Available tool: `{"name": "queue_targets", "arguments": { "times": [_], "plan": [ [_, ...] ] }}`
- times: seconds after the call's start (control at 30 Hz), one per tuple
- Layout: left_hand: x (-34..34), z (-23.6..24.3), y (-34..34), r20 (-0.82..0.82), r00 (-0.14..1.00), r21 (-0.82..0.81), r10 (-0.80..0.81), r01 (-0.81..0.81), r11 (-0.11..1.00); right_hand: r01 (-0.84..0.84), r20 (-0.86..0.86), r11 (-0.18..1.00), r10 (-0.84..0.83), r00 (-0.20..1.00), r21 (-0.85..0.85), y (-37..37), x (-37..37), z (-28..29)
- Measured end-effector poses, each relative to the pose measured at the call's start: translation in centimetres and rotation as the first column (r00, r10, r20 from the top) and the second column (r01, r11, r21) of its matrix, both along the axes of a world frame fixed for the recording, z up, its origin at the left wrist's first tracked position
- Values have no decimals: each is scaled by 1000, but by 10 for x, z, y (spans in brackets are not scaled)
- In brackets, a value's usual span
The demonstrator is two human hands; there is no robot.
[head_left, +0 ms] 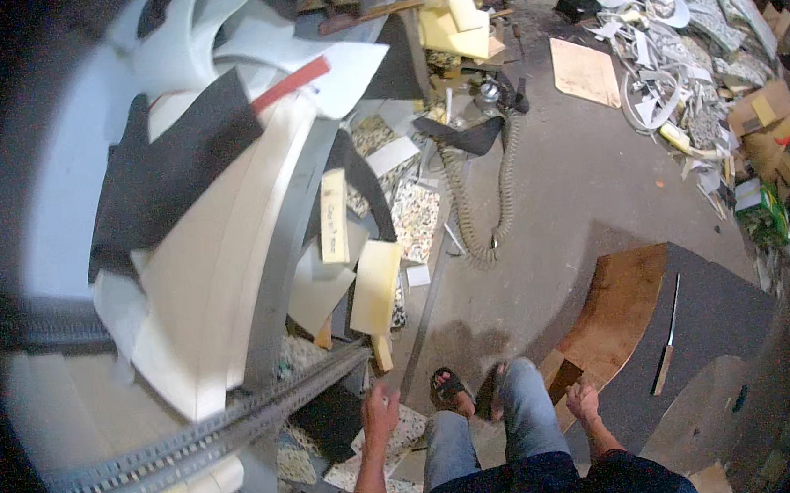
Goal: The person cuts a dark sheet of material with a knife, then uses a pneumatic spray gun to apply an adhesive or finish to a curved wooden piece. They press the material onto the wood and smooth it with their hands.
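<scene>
across the middle of my feed runs a grey concrete floor (551, 205), bearing most of what i can see. to its left leans a long cream slab with a curved edge (225, 233), its lower end against a pair of ridged grey metal rails (215, 445); i judge the rails help keep it propped, though the lens bends everything there. a dark grey flat sheet (177, 172) lies across the slab's upper part, perhaps just set down wherever there was room.

to the right stands a brown wooden bench with a dark grey top (616, 307), close by the person's knee, which i take as placed for easy reach. beyond it, a beige ribbed hose (457, 199) hangs in a loop down onto the floor, slack, likely so it can stretch. a pale yellow foam block (376, 288) sits beside the rails' far end.

the left hand (380, 409) is narrow, fingers curled, just beside the rail end; i see nothing in it. the right hand (582, 401) is also curled, at the bench's near edge; whether it grips or only hovers, i cannot tell. smallest, a thin-bladed knife with a wooden handle (663, 369) lies on the bench top, apart from the right hand, its handle toward the person, presumably for a quick pick-up.
</scene>
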State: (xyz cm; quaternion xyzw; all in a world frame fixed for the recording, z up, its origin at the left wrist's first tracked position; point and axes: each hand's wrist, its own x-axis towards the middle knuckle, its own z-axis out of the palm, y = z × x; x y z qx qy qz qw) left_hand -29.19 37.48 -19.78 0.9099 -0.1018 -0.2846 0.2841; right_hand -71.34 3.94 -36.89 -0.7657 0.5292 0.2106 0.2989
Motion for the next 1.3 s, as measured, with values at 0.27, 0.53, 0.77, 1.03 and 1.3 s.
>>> {"name": "queue_targets", "arguments": {
  "times": [0.27,0.53,0.77,1.03,1.3],
  "plan": [
    [299,99,-352,737,599,32,-314,433,901,-62,90,977,82,993,-202,-161,63,-50],
    [508,83,-496,817,414,482,-401,-109,870,-79,147,993,91,985,-85,-471,323,-157],
    [508,81,-474,779,481,584,-403,-323,745,-150,247,969,196,949,-196,-684,606,-239],
    [499,92,-462,736,469,674,-488,-574,464,-103,609,981,182,772,-162,-750,823,-271],
    [501,104,-443,687,480,709,-546,-606,360,-240,361,958,281,889,-156,-722,843,-319]
  ]
}}
